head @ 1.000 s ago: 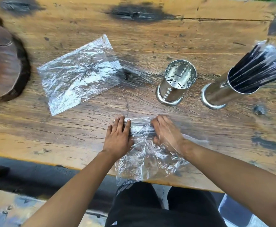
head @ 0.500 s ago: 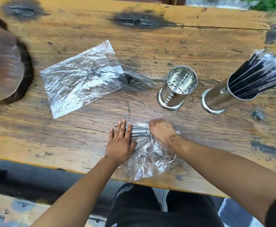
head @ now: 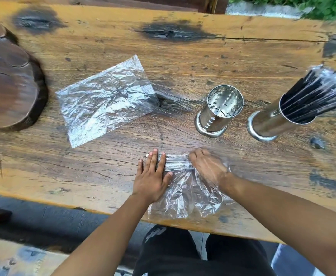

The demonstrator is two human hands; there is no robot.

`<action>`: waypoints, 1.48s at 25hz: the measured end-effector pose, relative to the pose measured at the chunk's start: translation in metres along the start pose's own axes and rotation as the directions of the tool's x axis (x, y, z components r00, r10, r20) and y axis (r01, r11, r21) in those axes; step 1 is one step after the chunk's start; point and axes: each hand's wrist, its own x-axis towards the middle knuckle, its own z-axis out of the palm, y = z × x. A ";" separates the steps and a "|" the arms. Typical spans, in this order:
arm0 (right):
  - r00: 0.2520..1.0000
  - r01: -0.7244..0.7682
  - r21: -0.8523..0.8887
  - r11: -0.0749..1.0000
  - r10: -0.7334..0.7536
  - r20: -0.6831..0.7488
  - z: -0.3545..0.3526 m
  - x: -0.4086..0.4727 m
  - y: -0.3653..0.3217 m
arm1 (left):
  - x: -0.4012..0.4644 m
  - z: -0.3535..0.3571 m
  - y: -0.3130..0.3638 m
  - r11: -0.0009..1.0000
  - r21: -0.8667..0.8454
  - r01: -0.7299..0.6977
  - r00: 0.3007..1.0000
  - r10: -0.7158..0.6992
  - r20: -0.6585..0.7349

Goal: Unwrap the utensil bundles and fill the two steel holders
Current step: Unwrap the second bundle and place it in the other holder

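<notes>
A bundle of thin steel utensils lies on the wooden table, half rolled in clear plastic wrap. My left hand presses flat on the bundle's left end, fingers spread. My right hand, blurred, rests on its right end over the wrap. An empty perforated steel holder stands behind to the right. A second steel holder further right holds dark utensils with shiny wrapped tips.
A loose flat sheet of clear wrap lies left of centre. A dark round wood slab sits at the far left. The table's near edge runs just below my hands, with my legs under it.
Both hands have rolled the bundle a little away from me across the table, leaving more loose wrap spread out behind it. The holders and the flat sheet stay put.
</notes>
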 end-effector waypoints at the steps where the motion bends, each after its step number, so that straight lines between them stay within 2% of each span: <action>1: 1.000 -0.017 0.033 0.999 0.016 0.017 0.000 -0.004 0.002 | 0.000 0.001 0.000 1.000 0.008 0.004 1.000 -0.004 0.005; 6: 0.998 0.042 0.055 0.998 -0.045 0.054 -0.011 -0.023 0.003 | 0.001 0.003 0.000 1.000 -0.008 0.011 1.000 -0.011 0.008; 13: 0.992 -0.055 0.047 0.997 0.049 0.115 -0.008 -0.046 0.021 | 0.000 0.001 0.002 0.999 0.039 0.014 1.000 -0.015 0.028; 18: 0.988 0.027 -0.098 0.995 -0.012 0.151 -0.019 -0.056 0.028 | 0.003 0.001 0.013 0.994 0.100 0.051 0.995 -0.059 0.077; 20: 0.991 -0.006 -0.076 0.997 0.016 0.131 -0.020 -0.047 0.023 | 0.003 0.000 0.018 0.990 0.118 0.072 0.992 -0.084 0.097; 24: 0.973 -0.077 -0.079 0.994 0.092 0.211 -0.006 -0.030 0.018 | 0.004 -0.002 0.022 0.986 0.147 0.085 0.987 -0.103 0.124; 27: 0.935 -0.251 0.057 0.966 0.227 0.273 -0.012 -0.024 0.007 | 0.004 -0.003 0.023 0.983 0.162 0.081 0.985 -0.104 0.138; 32: 0.911 -0.311 0.150 0.938 0.249 0.330 -0.022 -0.014 -0.011 | 0.006 -0.001 0.025 0.981 0.175 0.088 0.984 -0.113 0.137; 37: 0.956 -0.190 0.042 0.981 0.175 0.234 -0.027 -0.007 -0.028 | 0.006 0.000 0.024 0.979 0.186 0.083 0.985 -0.109 0.131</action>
